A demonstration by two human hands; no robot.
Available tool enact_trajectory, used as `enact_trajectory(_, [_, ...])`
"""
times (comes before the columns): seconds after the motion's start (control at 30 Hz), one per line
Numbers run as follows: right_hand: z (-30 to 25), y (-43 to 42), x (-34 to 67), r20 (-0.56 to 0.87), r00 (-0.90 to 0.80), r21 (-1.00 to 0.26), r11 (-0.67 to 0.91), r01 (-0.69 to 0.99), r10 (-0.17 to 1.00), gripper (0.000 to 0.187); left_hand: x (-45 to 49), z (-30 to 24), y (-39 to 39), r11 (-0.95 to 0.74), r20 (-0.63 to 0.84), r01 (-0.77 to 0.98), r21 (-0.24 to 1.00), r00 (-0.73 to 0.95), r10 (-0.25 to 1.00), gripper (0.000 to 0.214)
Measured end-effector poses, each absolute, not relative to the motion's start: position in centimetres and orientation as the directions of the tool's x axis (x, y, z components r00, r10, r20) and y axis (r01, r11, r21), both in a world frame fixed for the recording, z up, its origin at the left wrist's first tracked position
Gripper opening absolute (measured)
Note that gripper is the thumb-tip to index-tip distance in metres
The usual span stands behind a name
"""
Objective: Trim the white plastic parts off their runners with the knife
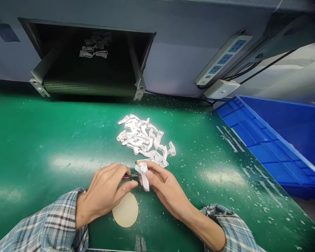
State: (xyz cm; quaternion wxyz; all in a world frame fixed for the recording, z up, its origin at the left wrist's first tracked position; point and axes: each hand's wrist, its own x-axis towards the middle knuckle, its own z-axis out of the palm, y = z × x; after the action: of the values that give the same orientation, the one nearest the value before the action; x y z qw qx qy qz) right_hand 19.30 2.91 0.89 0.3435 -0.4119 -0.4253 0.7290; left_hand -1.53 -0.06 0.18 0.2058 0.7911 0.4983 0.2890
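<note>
My left hand [105,189] pinches a slim tool with a pink handle [129,176] between thumb and fingers; its tip is hidden near the other hand. My right hand [165,185] is shut on a small white plastic part [144,178], which hangs downward between thumb and forefinger. Just beyond my fingers lies a loose pile of similar white plastic parts [141,136] on the green mat [55,140]. A round beige pad [125,210] lies under and between my wrists, partly covered by my left hand.
At the back, a dark opening holds a ribbed conveyor belt [89,87] with several white parts [94,47] on it. A power strip [223,59] is mounted at upper right. A blue plastic bin [275,140] stands at the right. White plastic flecks are scattered across the mat.
</note>
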Motion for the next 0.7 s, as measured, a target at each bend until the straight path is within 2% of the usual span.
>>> enact_trajectory(0.07, [0.84,3.0,19.23,-0.33,-0.465,-0.839,-0.481,-0.256,0.822,0.034,-1.36,0.2,-0.08,-0.413,0.241,0.623,0.665,0.344,0.907,0.033])
enact_trajectory(0.17, [0.73,3.06,19.2,-0.356,-0.466,-0.774,-0.535,-0.339,0.81,0.035,-1.09,0.33,-0.14,-0.396,0.208,0.619,0.679,0.355,0.911,0.032])
enact_trajectory(0.3, [0.6,3.04,19.33,-0.371,-0.451,-0.765,-0.542,-0.347,0.812,0.037,-0.94,0.57,-0.3,-0.366,0.15,0.62,0.694,0.373,0.916,0.031])
enact_trajectory(0.7, [0.39,2.91,19.22,-0.381,-0.427,-0.758,-0.542,-0.364,0.82,0.034,-0.99,0.8,-0.23,-0.403,0.168,0.644,0.651,0.395,0.903,0.033])
